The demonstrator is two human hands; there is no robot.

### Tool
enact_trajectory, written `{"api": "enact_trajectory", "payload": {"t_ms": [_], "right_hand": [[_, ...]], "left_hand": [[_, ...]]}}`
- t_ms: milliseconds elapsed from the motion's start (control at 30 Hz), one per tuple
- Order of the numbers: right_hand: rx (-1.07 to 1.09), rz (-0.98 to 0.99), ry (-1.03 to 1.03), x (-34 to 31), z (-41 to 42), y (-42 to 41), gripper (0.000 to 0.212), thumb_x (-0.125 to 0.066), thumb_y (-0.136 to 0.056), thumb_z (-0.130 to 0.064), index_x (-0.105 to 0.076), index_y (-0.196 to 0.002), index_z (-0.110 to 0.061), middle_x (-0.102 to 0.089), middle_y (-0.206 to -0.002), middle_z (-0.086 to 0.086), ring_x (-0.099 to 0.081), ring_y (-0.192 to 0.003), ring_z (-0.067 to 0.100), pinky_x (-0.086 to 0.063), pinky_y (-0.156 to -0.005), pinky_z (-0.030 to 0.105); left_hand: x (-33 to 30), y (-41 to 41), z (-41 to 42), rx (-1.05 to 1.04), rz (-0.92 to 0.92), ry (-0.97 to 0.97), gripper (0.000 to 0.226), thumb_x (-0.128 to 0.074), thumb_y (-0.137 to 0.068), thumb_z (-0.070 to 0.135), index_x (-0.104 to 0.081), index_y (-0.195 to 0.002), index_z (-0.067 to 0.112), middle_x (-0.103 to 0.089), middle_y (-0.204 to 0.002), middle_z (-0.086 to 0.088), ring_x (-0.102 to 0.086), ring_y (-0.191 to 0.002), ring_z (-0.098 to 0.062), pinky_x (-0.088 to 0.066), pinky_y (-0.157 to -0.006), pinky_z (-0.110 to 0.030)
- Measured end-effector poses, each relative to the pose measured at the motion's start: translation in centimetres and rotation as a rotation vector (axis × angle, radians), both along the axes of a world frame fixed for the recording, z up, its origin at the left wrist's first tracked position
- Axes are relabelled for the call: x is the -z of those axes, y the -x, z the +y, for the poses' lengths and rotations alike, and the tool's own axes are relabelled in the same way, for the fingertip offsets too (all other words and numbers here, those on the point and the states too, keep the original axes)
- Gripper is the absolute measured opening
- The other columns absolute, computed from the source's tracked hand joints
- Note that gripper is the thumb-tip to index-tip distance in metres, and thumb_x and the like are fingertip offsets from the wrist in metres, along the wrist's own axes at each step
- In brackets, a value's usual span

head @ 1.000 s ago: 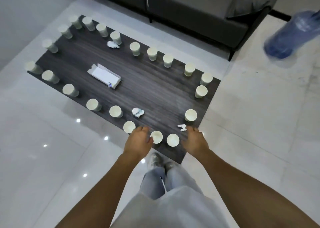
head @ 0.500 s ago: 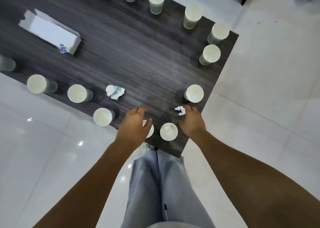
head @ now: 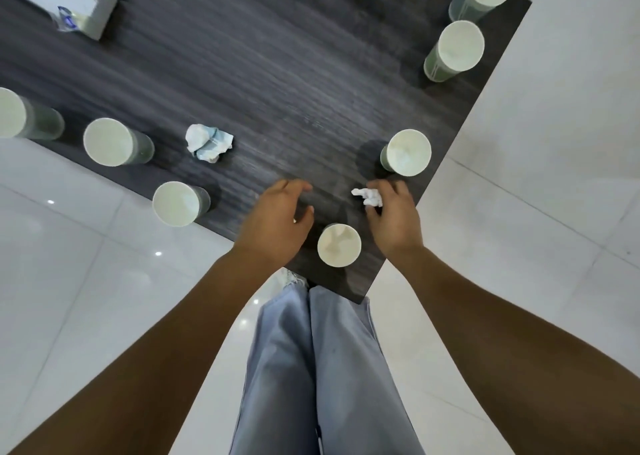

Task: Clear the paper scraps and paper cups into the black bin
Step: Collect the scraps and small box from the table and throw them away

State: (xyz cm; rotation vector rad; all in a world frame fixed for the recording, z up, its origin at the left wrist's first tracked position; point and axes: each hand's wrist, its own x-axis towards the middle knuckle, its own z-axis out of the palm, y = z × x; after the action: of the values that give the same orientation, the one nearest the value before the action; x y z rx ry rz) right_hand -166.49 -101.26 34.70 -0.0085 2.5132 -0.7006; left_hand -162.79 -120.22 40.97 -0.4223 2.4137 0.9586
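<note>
Scanning left to right: paper cups (head: 108, 142) along the table (head: 277, 73) edge, blue-white paper scrap (head: 208, 142) untouched. My left hand (head: 275, 219) curls over a mostly hidden cup, grip unclear. Right hand (head: 393, 214) pinches the white scrap (head: 369, 196). Bin out of view; nearly everything left.

Since a second ago the right hand (head: 394, 217) has reached and pinched the white scrap (head: 369, 197), and the left hand (head: 275, 220) now covers a cup.
</note>
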Motion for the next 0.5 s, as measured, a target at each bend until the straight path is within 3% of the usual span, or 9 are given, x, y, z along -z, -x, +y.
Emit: {"api": "enact_trajectory", "payload": {"t_ms": [200,333,400,500], "right_hand": [[-0.047,0.029,0.208,-4.6,-2.3,-0.5,0.043,-0.063,-0.088,-0.010,-0.054,-0.130,-0.017,-0.052,-0.125,0.002,-0.056,-0.108,0.019,-0.045,-0.088,0.027],[-0.113,0.009,0.278,-7.5,-4.4,-0.3,0.051,-0.064,-0.087,-0.009,-0.049,-0.135,-0.017,-0.052,-0.129,0.002,-0.052,-0.119,0.019,-0.045,-0.098,0.034],[-0.150,-0.004,0.292,-8.6,-5.6,-0.2,0.054,-0.065,-0.087,-0.009,-0.047,-0.137,-0.017,-0.051,-0.130,0.003,-0.049,-0.122,0.019,-0.043,-0.100,0.035],[-0.189,-0.014,0.289,-9.7,-7.2,-0.2,0.060,-0.063,-0.087,-0.007,-0.041,-0.141,-0.020,-0.048,-0.136,0.000,-0.045,-0.127,0.016,-0.040,-0.101,0.026]], "left_hand": [[-2.3,1.0,0.6,-0.169,-0.077,-0.151,0.036,-0.061,-0.091,0.021,-0.055,-0.126,0.019,-0.059,-0.123,-0.001,-0.056,-0.105,-0.012,-0.042,-0.089,-0.023],[-4.1,1.8,0.4,-0.285,-0.127,-0.256,0.038,-0.062,-0.090,0.019,-0.054,-0.127,0.017,-0.061,-0.121,0.001,-0.057,-0.102,-0.009,-0.042,-0.086,-0.021],[-4.8,2.0,0.0,-0.310,-0.126,-0.255,0.038,-0.063,-0.089,0.019,-0.055,-0.126,0.017,-0.063,-0.118,0.001,-0.059,-0.101,-0.013,-0.043,-0.082,-0.021],[-5.5,1.5,-0.6,-0.434,-0.098,-0.272,0.034,-0.066,-0.087,0.018,-0.059,-0.120,0.017,-0.067,-0.107,0.000,-0.063,-0.095,-0.014,-0.044,-0.069,-0.016]]}}
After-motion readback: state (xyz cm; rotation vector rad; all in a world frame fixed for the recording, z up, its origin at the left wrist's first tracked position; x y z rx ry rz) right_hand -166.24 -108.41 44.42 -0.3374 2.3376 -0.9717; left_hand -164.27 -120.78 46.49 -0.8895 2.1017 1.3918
